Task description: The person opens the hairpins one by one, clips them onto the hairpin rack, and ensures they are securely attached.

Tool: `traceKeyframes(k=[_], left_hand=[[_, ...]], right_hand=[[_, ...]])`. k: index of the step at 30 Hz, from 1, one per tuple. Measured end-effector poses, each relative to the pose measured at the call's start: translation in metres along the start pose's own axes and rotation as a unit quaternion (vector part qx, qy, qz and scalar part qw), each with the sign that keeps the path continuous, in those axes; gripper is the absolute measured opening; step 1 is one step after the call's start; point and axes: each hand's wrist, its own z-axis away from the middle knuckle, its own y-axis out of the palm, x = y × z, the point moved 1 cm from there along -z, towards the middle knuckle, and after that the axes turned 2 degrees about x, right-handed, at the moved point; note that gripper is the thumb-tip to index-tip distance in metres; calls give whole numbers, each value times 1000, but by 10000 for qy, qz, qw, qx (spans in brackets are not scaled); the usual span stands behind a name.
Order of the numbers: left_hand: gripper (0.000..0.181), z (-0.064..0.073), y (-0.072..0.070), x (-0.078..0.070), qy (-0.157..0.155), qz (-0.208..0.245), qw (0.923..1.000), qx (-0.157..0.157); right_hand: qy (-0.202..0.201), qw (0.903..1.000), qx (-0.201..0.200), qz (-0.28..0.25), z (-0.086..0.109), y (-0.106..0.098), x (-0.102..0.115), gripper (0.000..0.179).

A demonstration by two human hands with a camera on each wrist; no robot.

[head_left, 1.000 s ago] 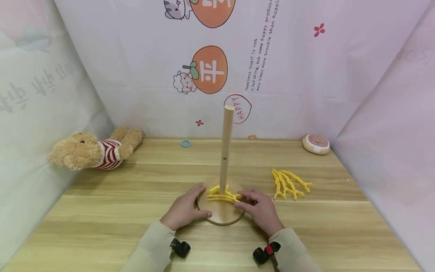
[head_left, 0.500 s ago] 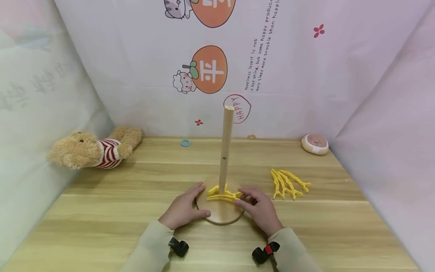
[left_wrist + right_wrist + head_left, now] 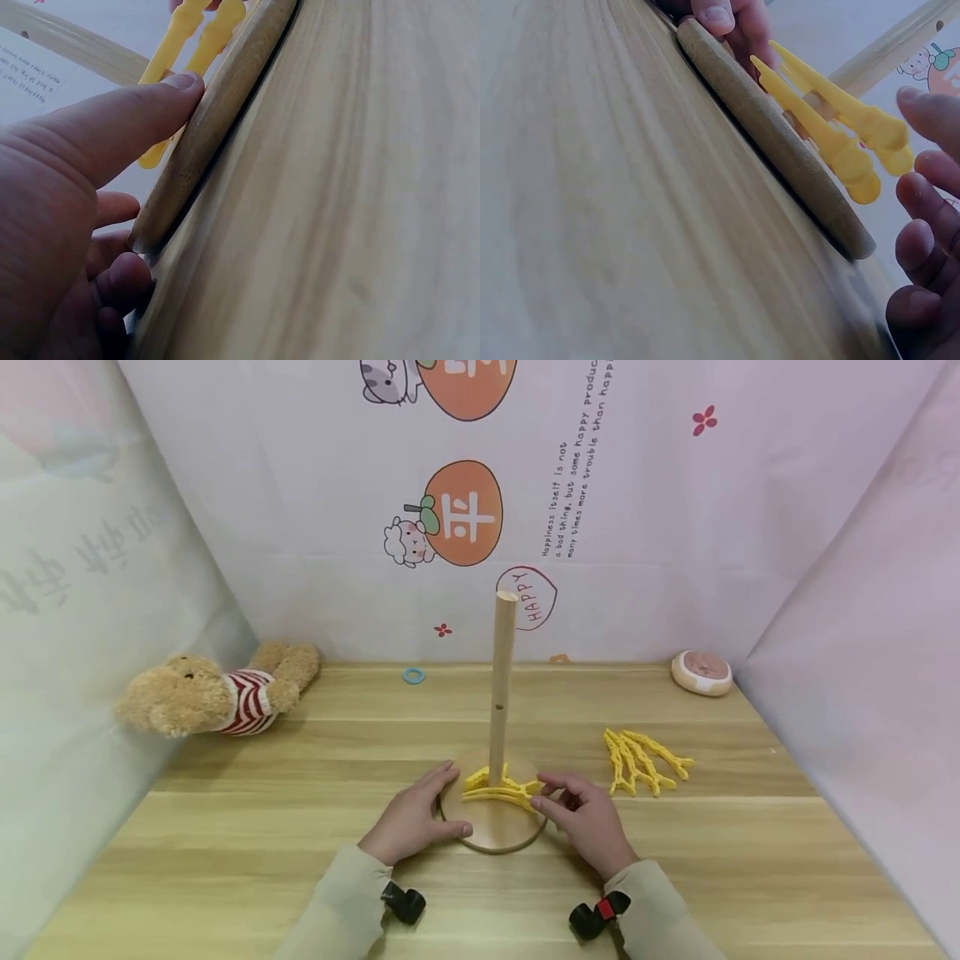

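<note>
A round wooden base (image 3: 491,835) with an upright wooden post (image 3: 501,693) stands on the table. Yellow alligator hair clips (image 3: 498,793) lie on the base around the post's foot. My left hand (image 3: 408,817) holds the base's left edge, thumb over the rim (image 3: 210,127) and the other fingers beside it in the left wrist view. At the right side, my right hand (image 3: 588,822) is right by the clips' ends. In the right wrist view its thumb and fingers (image 3: 922,199) are parted, just off the ends of two clips (image 3: 847,154).
Several more yellow hair clips (image 3: 641,764) lie fanned out on the table to the right. A teddy bear (image 3: 217,689) lies at the back left, a blue ring (image 3: 413,676) at the back edge, and a round pink-topped object (image 3: 702,672) at the back right. Printed cloth walls enclose the table.
The head view shifts slightly. My right fingertips have eased a little to the right by the clips' ends; the left hand, base and clips keep their places.
</note>
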Motion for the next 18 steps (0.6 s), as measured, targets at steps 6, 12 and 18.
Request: traceKeyframes(k=[6,12,18], left_hand=[[95,2,-2,0,-10,-25,10000,23],[96,5,-3,2,-28,-39,10000,28],[96,1,0,0,31,81,10000,4]], right_hand=[[-192,9992,-298,171,4,-11,2,26],[-242,9950,-808,541,5,-29,-6,25],[-184,9892,-1130,915,4,-57,-11,28]])
